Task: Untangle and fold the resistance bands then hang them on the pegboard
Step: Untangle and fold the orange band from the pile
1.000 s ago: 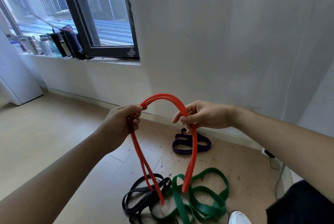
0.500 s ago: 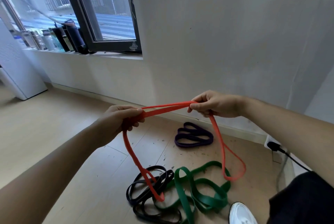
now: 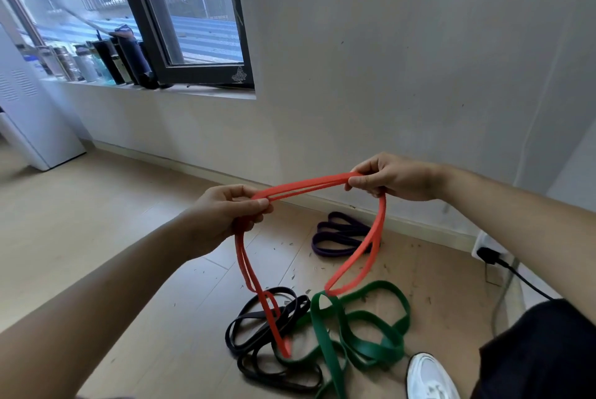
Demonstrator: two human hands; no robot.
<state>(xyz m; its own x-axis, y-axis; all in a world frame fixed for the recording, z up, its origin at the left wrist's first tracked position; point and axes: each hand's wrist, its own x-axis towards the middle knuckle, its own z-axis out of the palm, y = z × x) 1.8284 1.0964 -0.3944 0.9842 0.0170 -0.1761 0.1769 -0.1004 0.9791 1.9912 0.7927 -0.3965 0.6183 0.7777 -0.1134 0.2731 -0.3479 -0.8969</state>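
Red band (image 3: 306, 186) between hands (doubled)

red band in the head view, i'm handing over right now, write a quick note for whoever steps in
Left hand: grips the orange-red rubber resistance band at one fold.
Right hand: fingers pinch it at the other fold. Doubled strands span between the hands, and a loop hangs below each.
The black rubber band and green rubber band lie heaped together on the wooden floor. The purple rubber band lies coiled apart, near the wall.
Done: orange-red band lifted and partly folded.
Left: finish that fold, separate and fold black and green, hang all four. The pegboard is not in view.
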